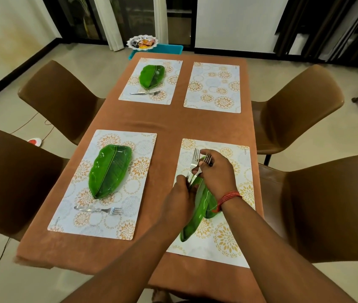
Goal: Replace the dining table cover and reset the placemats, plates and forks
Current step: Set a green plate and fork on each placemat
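Gripping two forks between them, left hand and right hand are both hovering closed-fingered over the near-right leaf plate.

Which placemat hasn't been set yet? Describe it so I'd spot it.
On the brown-covered table, look to the far end, right side. That placemat is the only one lying bare, while the others each carry a green leaf-shaped plate.
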